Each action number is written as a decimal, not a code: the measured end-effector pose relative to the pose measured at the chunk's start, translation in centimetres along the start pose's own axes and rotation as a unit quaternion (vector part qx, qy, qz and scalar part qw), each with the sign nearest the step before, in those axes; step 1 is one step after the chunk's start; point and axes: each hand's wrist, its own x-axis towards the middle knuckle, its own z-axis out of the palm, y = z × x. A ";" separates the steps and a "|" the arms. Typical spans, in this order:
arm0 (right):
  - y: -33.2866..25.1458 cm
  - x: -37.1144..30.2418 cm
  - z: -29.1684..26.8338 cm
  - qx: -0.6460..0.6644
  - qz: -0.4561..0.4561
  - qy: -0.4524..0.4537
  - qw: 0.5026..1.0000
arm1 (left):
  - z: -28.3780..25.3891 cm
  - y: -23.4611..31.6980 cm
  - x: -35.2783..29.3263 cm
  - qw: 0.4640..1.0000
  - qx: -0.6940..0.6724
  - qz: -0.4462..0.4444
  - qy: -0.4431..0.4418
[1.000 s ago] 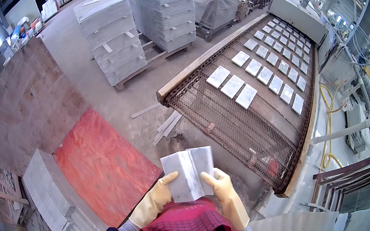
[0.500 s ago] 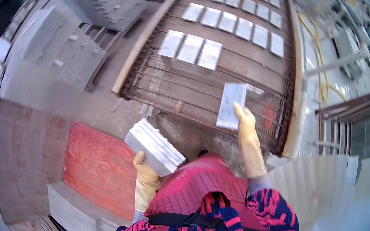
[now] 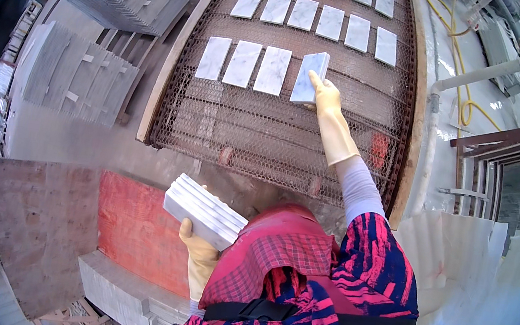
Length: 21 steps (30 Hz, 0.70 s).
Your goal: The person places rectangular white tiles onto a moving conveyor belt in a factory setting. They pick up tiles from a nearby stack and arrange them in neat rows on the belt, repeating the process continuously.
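Right hand (image 3: 325,96) and left hand (image 3: 199,257) both in pale yellow gloves. Tile (image 3: 309,78) under the right hand: white marble with faint grey veining, same as the tile rows (image 3: 267,69) beside it. Stack of tiles (image 3: 204,211) in the left hand: white, grey edge lines. Wire mesh belt (image 3: 265,129): rusty brown. Apron (image 3: 272,258): red, checked. Sleeve (image 3: 380,261): pink and navy streaks. Slab (image 3: 135,231): orange-red. Hose (image 3: 461,78): yellow.
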 end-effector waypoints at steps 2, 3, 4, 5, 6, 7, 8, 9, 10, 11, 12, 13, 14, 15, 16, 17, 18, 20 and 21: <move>0.6 1.2 0.7 -0.007 -0.010 0.001 1.000 | 0.6 -0.1 -0.6 1.000 0.015 -0.001 0.008; 0.6 1.3 1.2 -0.012 -0.014 0.001 1.000 | 0.5 -0.2 -0.8 1.000 0.011 0.002 0.013; 0.6 1.4 1.3 -0.019 -0.019 0.002 1.000 | 0.3 -0.3 -1.0 1.000 0.006 0.004 0.017; 0.8 1.4 1.3 -0.019 -0.017 0.001 1.000 | 0.2 -0.3 -1.2 1.000 0.003 0.006 0.021; 0.8 1.4 1.3 -0.018 -0.015 0.000 1.000 | 0.0 -0.3 -1.2 0.999 0.009 0.007 0.031; 0.8 1.4 1.0 -0.010 -0.005 -0.004 1.000 | -0.2 -0.2 -1.1 0.999 0.016 0.008 0.041; 0.6 1.4 1.0 -0.006 -0.006 -0.005 1.000 | -0.4 -0.3 -1.0 0.999 0.018 0.012 0.049; 0.7 1.7 0.7 0.001 -0.005 -0.003 1.000 | -0.3 -0.2 -0.7 0.999 0.023 0.011 0.043; 0.8 1.9 0.4 0.007 -0.009 0.005 1.000 | -0.2 -0.1 -0.3 0.999 0.027 0.010 0.037; 0.9 2.1 -0.2 0.002 -0.014 0.022 1.000 | -0.3 0.1 -0.1 0.999 0.032 0.009 0.031; 1.1 2.0 -0.9 -0.003 -0.017 0.039 0.999 | -0.5 0.2 -0.1 0.999 0.027 0.003 0.022; 1.0 1.7 -1.1 -0.008 -0.021 0.052 0.998 | -0.8 0.3 -0.1 0.999 0.024 0.006 0.023; 0.8 1.3 -1.8 0.008 -0.025 0.061 0.998 | -0.9 0.4 0.0 0.999 0.020 0.008 0.023; 0.6 1.1 -2.6 0.005 -0.028 0.062 0.998 | -1.1 0.5 0.0 1.000 0.016 0.011 0.023; 0.8 1.1 -3.9 0.001 -0.030 0.067 0.997 | -1.3 0.5 0.1 1.000 0.010 0.011 0.011; 0.9 1.3 -4.9 -0.019 -0.026 0.068 0.997 | -1.5 0.8 0.3 1.000 0.004 0.011 0.000; 1.2 1.7 -6.0 -0.038 -0.020 0.068 0.997 | -1.7 0.8 0.4 1.000 -0.002 0.009 -0.011; 2.4 2.8 -8.1 -0.063 -0.008 0.079 0.995 | -1.8 0.9 0.8 0.999 -0.009 -0.001 -0.043; 2.4 2.5 -8.3 -0.076 0.001 0.083 0.994 | -1.9 1.1 0.9 0.998 -0.010 -0.003 -0.058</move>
